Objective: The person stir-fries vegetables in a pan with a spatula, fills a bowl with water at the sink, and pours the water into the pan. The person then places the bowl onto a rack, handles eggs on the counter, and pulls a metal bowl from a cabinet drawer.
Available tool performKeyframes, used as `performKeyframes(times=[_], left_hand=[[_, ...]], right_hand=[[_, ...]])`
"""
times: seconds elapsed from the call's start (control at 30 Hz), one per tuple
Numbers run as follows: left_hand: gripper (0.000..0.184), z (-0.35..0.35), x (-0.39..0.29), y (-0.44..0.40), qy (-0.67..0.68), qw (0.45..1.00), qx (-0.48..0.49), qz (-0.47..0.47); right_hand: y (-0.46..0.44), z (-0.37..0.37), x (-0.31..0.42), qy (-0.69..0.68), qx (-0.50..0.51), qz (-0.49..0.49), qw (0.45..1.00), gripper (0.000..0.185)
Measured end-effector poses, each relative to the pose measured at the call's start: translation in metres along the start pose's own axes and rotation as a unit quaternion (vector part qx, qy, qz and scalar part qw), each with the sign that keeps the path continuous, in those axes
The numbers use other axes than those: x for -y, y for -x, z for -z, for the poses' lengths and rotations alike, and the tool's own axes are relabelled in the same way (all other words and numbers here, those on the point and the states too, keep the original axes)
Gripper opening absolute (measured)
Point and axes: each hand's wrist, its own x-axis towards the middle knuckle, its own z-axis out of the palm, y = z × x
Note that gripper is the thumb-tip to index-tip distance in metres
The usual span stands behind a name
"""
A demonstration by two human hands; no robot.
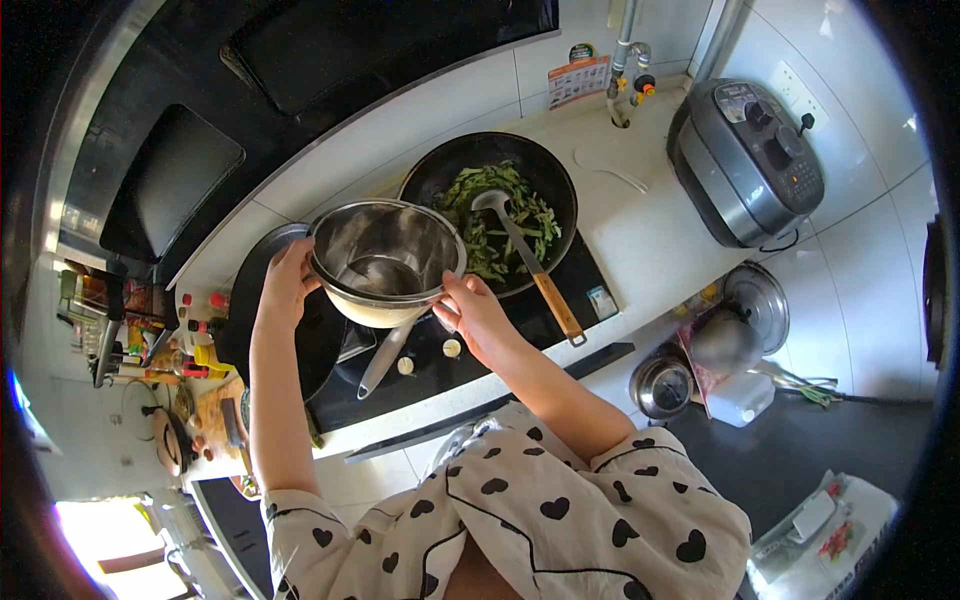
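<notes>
A metal bowl is held by its rim between both hands, above the stove. My left hand grips the rim on the left side, and my right hand pinches it on the right. Beneath the bowl shows a cream-coloured pot with a grey handle pointing toward me. Behind and to the right, a black wok holds cut green vegetables. A ladle with a wooden handle rests in the wok, its handle over the near rim.
A rice cooker stands on the counter at the right, with a white spoon nearby. A black pan is at the left of the stove. Bottles line the far left. A steel pot sits low at the right.
</notes>
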Motion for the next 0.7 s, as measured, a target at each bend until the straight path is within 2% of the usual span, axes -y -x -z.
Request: performKeyframes(times=[0.7], left_hand=[[0.019,-0.008,-0.012,-0.004,-0.04,0.999,0.031,-0.013]], right_hand=[[0.003,0.002,-0.01,-0.03,-0.003,0.008,1.0,0.027]])
